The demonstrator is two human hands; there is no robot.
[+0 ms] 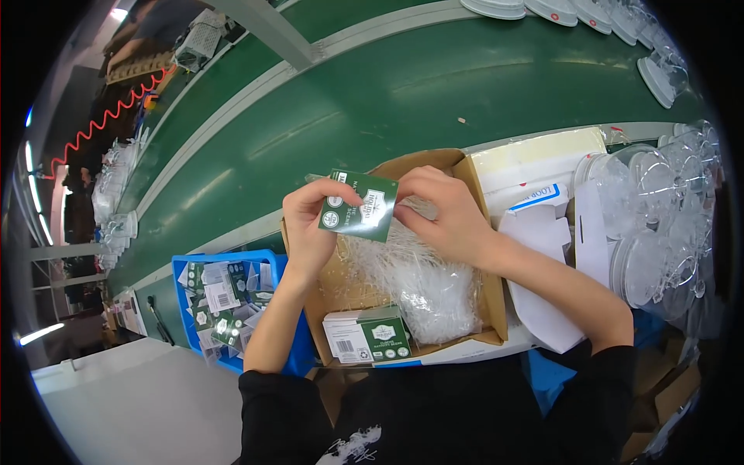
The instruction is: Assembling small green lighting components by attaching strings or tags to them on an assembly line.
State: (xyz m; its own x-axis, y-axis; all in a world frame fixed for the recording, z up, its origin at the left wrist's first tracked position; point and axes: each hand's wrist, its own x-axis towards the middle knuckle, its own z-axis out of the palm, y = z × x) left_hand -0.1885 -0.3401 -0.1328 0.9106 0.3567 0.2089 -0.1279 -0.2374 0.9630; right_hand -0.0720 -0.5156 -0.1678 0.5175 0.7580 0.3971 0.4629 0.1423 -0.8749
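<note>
Green with white round emblems and a white label patch, the small flat card (359,205) is held up over the open cardboard box (473,186) of clear plastic bags (422,279). The left hand (310,225) has thumb and fingers clamped on its left edge, while the right hand (446,213) pinches its right edge.

**Counted on the bench**

Two hands: left hand (308,225), right hand (446,213). One green card (360,205) held up. One cardboard box (480,256), one blue bin (232,260) on the left, one stack of green-and-white cards (366,339) near. Clear plastic pieces on the right are too many to count.
</note>
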